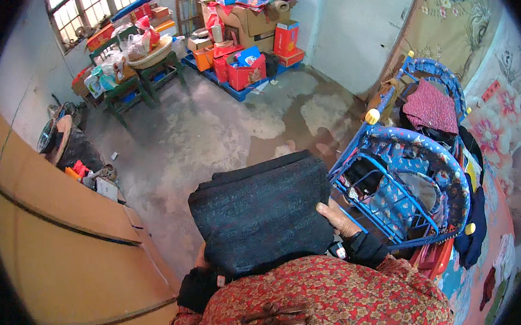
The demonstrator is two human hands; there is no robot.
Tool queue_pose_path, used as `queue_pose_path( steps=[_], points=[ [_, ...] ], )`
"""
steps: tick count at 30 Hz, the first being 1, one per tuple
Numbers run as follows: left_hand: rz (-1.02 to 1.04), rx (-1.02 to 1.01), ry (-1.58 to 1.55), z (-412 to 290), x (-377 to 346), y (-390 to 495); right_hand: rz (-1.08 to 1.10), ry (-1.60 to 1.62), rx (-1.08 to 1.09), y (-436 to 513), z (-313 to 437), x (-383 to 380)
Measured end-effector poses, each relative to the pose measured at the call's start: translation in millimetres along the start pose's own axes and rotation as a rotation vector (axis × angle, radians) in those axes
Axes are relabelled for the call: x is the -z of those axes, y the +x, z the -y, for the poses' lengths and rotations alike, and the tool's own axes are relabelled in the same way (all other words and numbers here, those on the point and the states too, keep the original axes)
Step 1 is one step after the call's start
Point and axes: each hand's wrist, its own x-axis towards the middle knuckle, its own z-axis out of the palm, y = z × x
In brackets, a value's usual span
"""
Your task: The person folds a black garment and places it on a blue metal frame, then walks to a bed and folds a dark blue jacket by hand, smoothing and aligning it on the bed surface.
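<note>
A folded dark cloth or garment (264, 212), black with a faint bluish-grey pattern, is held in front of my body at waist height. My right hand (340, 218) grips its right edge, with the thumb lying on top and the fingers hidden beneath. At the lower left side, my left hand (201, 258) supports the cloth; most of that hand is covered by it. Both wrists come out of black cuffs, below which spreads a red floral garment (324, 294) that I wear.
To the right stands a blue metal-framed child's cot or stroller (385, 194) with a pink patterned cloth (431, 107). An orange-brown wooden cabinet (82, 265) is at the left. Farther off are green chairs (122, 93) with bags and a blue pallet (237, 94) with red boxes.
</note>
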Motion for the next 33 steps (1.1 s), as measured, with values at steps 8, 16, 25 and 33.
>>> queue_pose_path(
  steps=[8,16,25,33],
  points=[
    [0.086,0.216,-0.311,-27,-2,112,-0.198,0.062,-0.037,44,-9,15],
    [0.08,0.171,0.066,-151,-86,192,-0.253,0.239,-0.018,135,8,66],
    [0.137,0.231,0.043,-207,-159,301,-0.453,0.204,-0.048,210,36,134],
    [0.483,0.186,0.012,-228,-172,434,-0.58,0.246,0.052,255,42,173]
  ],
)
